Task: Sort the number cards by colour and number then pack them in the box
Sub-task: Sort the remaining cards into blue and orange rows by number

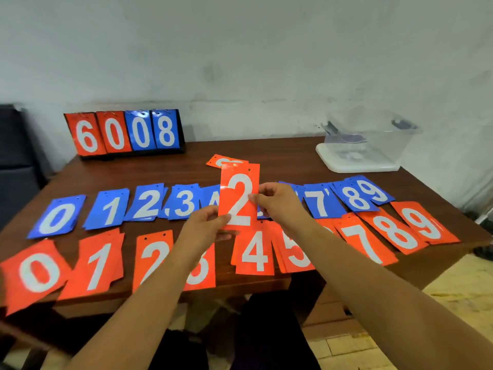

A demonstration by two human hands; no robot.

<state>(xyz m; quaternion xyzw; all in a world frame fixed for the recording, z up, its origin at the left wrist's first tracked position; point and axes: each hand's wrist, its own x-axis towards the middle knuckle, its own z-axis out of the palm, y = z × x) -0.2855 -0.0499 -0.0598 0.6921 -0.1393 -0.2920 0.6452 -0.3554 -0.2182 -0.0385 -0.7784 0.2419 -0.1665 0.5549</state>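
Note:
I hold an orange card with a white 2 [239,196] upright above the table's middle. My left hand [206,225] pinches its lower left edge and my right hand [277,202] pinches its right edge. On the brown table [266,150] lies a row of blue number cards from 0 [57,216] to 9 [372,190]. In front of it runs a row of orange cards from 0 [34,273] to 9 [422,222]. The orange 2 pile [152,259] lies under my left forearm. Another orange card [224,160] lies behind the held one. A clear plastic box [368,140] stands at the far right.
A black scoreboard stand [125,133] showing 6, 0, 0, 8 stands at the back left against the wall. The box rests on its white lid [357,165]. A dark seat [16,161] stands left of the table. Wooden floor shows at the right.

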